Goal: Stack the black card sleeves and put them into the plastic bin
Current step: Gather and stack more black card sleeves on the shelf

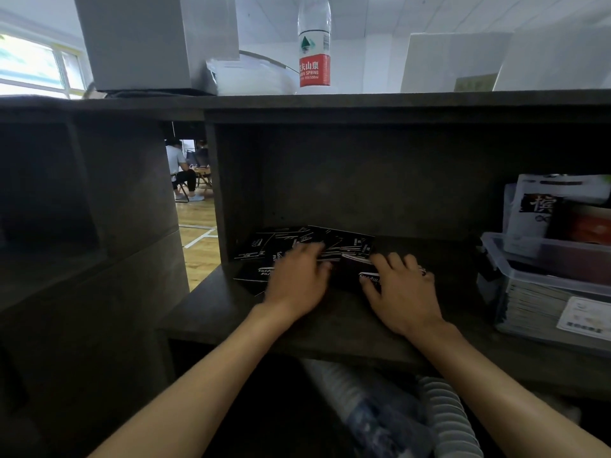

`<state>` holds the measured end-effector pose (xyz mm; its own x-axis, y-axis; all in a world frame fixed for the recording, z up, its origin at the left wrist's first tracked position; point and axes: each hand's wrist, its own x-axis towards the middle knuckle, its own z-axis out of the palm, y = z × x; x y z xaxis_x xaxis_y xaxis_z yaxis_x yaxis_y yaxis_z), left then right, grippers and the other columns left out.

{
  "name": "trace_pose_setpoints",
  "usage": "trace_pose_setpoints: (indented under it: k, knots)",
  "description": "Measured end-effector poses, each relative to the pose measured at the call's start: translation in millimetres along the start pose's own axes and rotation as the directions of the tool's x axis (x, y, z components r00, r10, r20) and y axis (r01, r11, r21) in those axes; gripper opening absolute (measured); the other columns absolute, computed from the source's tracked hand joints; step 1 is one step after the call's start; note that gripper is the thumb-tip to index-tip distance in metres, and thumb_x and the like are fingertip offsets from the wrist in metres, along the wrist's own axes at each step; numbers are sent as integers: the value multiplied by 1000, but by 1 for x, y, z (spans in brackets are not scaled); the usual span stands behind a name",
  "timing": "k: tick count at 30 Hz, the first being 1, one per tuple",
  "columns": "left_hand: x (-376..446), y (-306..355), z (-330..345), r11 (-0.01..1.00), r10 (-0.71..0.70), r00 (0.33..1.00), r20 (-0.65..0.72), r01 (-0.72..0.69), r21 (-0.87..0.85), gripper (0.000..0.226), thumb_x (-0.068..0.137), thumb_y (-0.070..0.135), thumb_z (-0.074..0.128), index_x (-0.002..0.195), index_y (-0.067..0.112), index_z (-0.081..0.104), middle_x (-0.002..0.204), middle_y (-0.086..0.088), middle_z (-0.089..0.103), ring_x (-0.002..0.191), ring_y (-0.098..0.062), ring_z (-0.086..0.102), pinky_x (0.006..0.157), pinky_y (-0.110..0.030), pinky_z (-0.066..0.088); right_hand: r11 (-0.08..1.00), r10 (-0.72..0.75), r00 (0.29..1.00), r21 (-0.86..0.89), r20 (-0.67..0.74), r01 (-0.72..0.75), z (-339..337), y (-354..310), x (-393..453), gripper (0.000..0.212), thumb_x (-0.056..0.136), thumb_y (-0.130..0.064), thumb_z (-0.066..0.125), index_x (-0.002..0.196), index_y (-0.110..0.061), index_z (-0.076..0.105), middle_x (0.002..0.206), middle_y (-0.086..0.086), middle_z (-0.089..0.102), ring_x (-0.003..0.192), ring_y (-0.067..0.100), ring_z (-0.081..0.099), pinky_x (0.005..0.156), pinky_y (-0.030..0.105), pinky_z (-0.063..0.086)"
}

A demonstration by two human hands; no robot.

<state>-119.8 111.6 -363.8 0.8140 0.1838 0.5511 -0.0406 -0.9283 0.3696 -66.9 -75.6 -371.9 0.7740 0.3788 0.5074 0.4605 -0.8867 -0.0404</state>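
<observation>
Several black card sleeves (344, 242) with white lettering lie scattered and overlapping on the dark wooden shelf (330, 319). My left hand (297, 282) lies palm down on the left part of the pile, its fingers spread over the sleeves. My right hand (401, 289) lies palm down on the right part, fingers resting on a sleeve with a white label. At the right of the shelf stands the clear plastic bin (542, 279), open at the top, with booklets and a stack of cards inside.
The shelf's back wall and left side panel (220, 193) close in the pile. A water bottle (314, 44), a white box (148, 41) and plastic bags stand on the top board. A ribbed hose (446, 421) lies below the shelf. A person sits far off through the gap.
</observation>
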Motion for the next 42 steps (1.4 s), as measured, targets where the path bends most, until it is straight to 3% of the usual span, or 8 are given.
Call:
trace_pose_setpoints:
  k: [5, 11, 15, 21, 27, 33, 40, 42]
  knots:
    - [-6, -73, -31, 811, -518, 855, -39, 505, 295, 64, 88, 64, 53, 120, 8, 57, 131, -21, 48, 124, -39, 43, 103, -47, 38, 1000, 11, 1000, 17, -28, -11, 2, -1, 1, 52, 94, -62, 34, 131, -29, 48, 127, 0, 53, 118, 23, 44, 89, 48, 46]
    - [-7, -81, -28, 830, -521, 851, -69, 524, 192, 64, 82, 58, 67, 119, 8, 56, 128, -19, 51, 122, -38, 45, 102, -48, 38, 1000, 16, 1000, 19, -7, -16, 0, -1, 1, 52, 95, -61, 35, 135, -29, 45, 130, 0, 51, 122, 22, 43, 92, 48, 45]
    - [-6, -72, -32, 885, -402, 898, -180, 331, -327, 20, 90, 18, 68, 104, 16, 54, 103, -3, 64, 100, -26, 62, 79, -32, 47, 999, 29, 1000, 17, -11, -29, -1, -2, 0, 52, 95, -60, 37, 136, -29, 45, 131, 0, 51, 123, 23, 42, 93, 49, 44]
    - [-5, -46, -38, 569, -365, 920, -146, 96, -817, 23, 95, 3, 56, 100, 26, 56, 89, 7, 74, 79, -3, 67, 67, -18, 50, 999, 30, 999, 40, -27, -29, -1, -2, 0, 48, 96, -56, 40, 134, -27, 47, 129, 1, 52, 121, 22, 44, 92, 49, 44]
    - [-9, -13, -14, 916, -167, 951, -258, 52, -399, 18, 92, 12, 63, 98, 22, 50, 89, 6, 64, 81, -10, 63, 68, -20, 45, 986, 44, 999, 162, 4, -44, -1, 2, 2, 47, 94, -46, 40, 136, -28, 48, 130, 0, 53, 122, 20, 41, 98, 50, 39]
    - [-11, 18, 18, 988, 152, 984, -94, -149, 36, 15, 91, 30, 64, 86, 17, 59, 93, -2, 60, 86, -20, 58, 76, -33, 45, 984, 25, 994, 170, 105, -43, -8, 4, 14, 48, 94, -56, 41, 135, -31, 47, 131, -2, 54, 123, 21, 43, 97, 51, 41]
    - [-1, -54, -17, 924, -263, 965, -6, 254, 285, 37, 96, 45, 53, 122, 20, 63, 124, -9, 58, 119, -29, 51, 101, -44, 42, 999, -2, 1000, 37, -14, 3, 4, 4, 5, 50, 96, -57, 34, 135, -28, 44, 130, 0, 52, 121, 23, 43, 91, 46, 46]
    - [-4, -68, -20, 911, -270, 958, 96, 222, 348, 43, 94, 52, 52, 121, 21, 66, 127, -9, 58, 124, -30, 48, 103, -41, 38, 999, -2, 1000, 46, -7, 3, 4, 5, 6, 50, 96, -58, 35, 136, -28, 44, 131, 1, 51, 121, 23, 43, 92, 47, 46]
